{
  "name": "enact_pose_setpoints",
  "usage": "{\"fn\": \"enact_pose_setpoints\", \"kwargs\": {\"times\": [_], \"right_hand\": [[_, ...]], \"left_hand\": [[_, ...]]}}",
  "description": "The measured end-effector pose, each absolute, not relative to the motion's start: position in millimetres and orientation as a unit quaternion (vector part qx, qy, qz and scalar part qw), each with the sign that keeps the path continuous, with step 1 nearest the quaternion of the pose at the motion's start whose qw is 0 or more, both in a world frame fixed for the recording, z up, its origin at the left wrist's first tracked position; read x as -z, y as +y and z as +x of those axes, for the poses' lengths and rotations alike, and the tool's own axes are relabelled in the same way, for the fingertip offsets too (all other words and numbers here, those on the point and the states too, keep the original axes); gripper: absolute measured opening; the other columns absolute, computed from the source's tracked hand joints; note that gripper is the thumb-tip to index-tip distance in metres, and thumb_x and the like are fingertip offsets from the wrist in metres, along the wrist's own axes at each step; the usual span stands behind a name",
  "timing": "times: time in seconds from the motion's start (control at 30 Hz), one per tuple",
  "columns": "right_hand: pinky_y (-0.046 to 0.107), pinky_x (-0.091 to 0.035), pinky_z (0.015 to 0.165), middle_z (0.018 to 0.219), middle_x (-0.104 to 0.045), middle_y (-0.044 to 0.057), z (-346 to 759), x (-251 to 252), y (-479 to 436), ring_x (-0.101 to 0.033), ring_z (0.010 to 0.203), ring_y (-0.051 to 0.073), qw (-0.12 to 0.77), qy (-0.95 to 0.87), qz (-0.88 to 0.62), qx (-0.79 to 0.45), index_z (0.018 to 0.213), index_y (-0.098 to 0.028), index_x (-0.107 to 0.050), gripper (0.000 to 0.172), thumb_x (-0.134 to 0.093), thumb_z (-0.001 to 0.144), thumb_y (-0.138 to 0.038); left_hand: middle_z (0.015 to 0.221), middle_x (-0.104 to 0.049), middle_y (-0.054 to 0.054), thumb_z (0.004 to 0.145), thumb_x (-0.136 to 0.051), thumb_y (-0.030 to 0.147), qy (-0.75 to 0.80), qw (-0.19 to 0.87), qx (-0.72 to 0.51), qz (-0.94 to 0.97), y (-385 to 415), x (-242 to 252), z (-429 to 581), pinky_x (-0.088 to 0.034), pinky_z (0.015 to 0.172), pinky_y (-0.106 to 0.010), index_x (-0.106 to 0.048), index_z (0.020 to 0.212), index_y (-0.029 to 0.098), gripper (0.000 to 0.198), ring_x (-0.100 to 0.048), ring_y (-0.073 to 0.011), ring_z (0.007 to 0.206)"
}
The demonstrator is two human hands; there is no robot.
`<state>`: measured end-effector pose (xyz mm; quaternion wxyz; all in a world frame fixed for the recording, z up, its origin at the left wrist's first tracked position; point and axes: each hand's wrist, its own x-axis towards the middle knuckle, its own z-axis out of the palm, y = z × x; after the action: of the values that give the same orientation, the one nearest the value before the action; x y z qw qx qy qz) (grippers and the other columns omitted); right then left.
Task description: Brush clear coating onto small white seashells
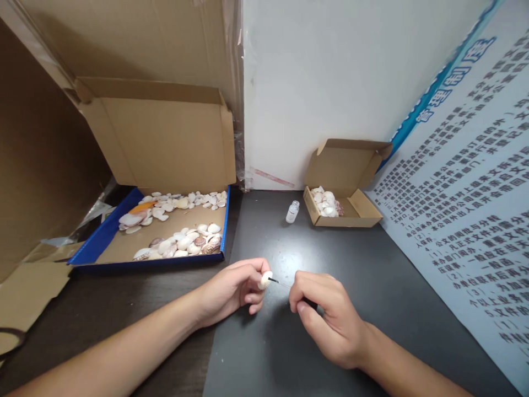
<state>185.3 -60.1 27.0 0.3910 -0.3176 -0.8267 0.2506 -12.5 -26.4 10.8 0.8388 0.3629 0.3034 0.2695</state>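
Observation:
Between the fingertips of my left hand [243,286] is a small ribbed white seashell [265,280]. My right hand [326,317] is closed around a thin brush [273,280] with a dark tip and a clear, slender stem. A dark handle or cap shows partly between the right fingers. The brush tip is at the shell's face and appears to touch it. Beyond both hands, a small uncapped glass bottle [292,212] with a white label stands upright on the dark grey mat [264,237].
On the left, an open blue-sided cardboard box [119,248] holds many seashells [182,242] in groups and an orange piece [141,207]. At the back right, a smaller open cardboard box [351,221] holds a shell pile [326,203]. A white panel and a printed sign [467,182] border the workspace.

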Motion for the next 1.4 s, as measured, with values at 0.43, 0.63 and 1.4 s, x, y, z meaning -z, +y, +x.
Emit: {"fn": "enact_pose_setpoints", "kwargs": {"times": [0.43, 0.63, 1.4], "right_hand": [[0.024, -0.033, 0.051, 0.056, -0.049, -0.003, 185.5, -25.2, -60.4, -0.044, 0.049, 0.012, 0.369, -0.825, -0.343, -0.257, 0.064, -0.021, -0.046, 0.018, -0.040, 0.077, -0.009], [0.024, -0.034, 0.053, 0.059, -0.052, -0.001, 184.3, -23.6, -60.0, -0.046, 0.051, 0.012, 0.335, -0.832, -0.350, -0.269, 0.067, -0.020, -0.049, 0.017, -0.041, 0.078, -0.010], [0.023, -0.034, 0.053, 0.060, -0.052, -0.001, 184.8, -25.0, -60.4, -0.046, 0.053, 0.011, 0.365, -0.837, -0.313, -0.261, 0.068, -0.019, -0.050, 0.018, -0.040, 0.080, -0.009]], "left_hand": [[0.055, -0.033, 0.006, 0.073, -0.051, 0.015, 0.309, 0.837, -0.270, 0.363, -27.0, -12.7, -11.9, -0.035, 0.050, -0.021, -0.047, 0.070, 0.018, 0.005, -0.027, -0.0082, 0.048], [0.057, -0.034, 0.005, 0.072, -0.051, 0.013, 0.312, 0.838, -0.271, 0.356, -26.3, -11.5, -12.0, -0.035, 0.050, -0.021, -0.047, 0.071, 0.018, 0.006, -0.027, -0.0083, 0.049], [0.055, -0.033, 0.006, 0.073, -0.049, 0.013, 0.306, 0.836, -0.268, 0.368, -24.7, -10.5, -12.0, -0.035, 0.050, -0.022, -0.047, 0.070, 0.018, 0.006, -0.027, -0.0087, 0.048]]}}
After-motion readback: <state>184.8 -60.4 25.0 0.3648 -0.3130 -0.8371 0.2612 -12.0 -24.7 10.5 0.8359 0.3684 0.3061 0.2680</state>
